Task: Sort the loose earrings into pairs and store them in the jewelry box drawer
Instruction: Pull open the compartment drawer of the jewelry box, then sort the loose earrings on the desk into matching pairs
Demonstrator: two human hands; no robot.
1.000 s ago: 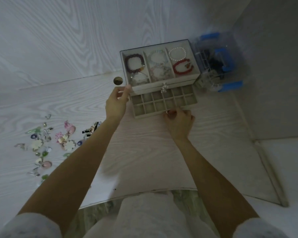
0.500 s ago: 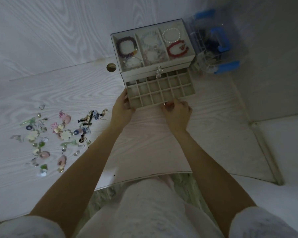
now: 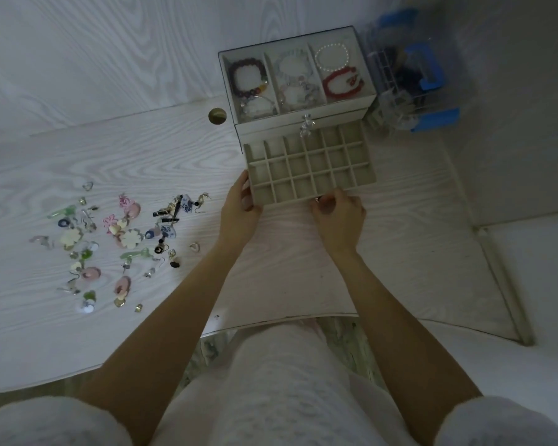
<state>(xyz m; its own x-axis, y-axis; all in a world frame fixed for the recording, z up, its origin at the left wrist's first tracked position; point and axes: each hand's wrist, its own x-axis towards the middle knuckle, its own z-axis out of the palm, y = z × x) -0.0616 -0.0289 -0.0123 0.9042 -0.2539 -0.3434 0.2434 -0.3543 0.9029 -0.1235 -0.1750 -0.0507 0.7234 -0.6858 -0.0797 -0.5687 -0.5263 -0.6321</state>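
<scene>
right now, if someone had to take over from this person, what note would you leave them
Left hand: grips the front left corner of the drawer.
Right hand: curled round the drawer's front edge near the middle; the knob is hidden.
Drawer: pulled out of the jewelry box, which sits at the back of the desk; the compartments in view hold nothing.
Earrings: loose and mixed on the desk, left of the hands.
Done: drawer open.
Left: pair all the earrings, store them in the drawer.

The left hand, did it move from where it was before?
Yes. The left hand came down from the jewelry box's upper left corner toward the person, and now grips the open drawer's front left corner.
</scene>
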